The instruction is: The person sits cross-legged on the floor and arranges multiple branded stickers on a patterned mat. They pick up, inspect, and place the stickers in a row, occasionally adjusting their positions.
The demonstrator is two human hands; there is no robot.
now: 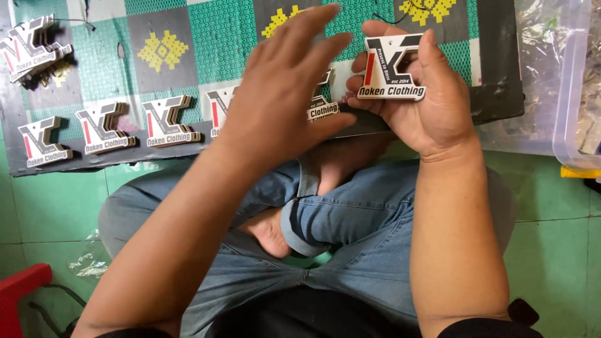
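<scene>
Forearms fill the lower half of the frame, rising from both bottom corners over crossed legs in blue jeans [350, 231], with a bare foot [269, 231] showing between the folded cuffs

Right hand [426, 100], upper right of centre: fingers curled around a die-cut cardboard tag [393, 67], white with black and red shapes; thumb lies along the tag's right edge, fingertips show behind its left edge. Tag is held upright, face toward the camera, above the far edge of the lap

Left hand [285, 94], centre of frame: fingers spread and loose, slightly blurred, holding nothing. It hovers just left of the held tag, not touching it as far as can be told, and partly covers a stack of tags [322, 107] beneath it

Dark board [125, 156] lies across the floor in the upper part of the frame, over a patterned mat [219, 31] of green, grey and yellow squares. Along the board, left of centre, four small stacks of the same tags sit in a row [106, 131], well apart from the right hand. A further loose pile [31, 50] sits at upper left

Clear plastic tub [573, 81] at the right edge; red object [19, 285], kind unclear, at lower left; green tiled floor [551, 250] around the legs
</scene>
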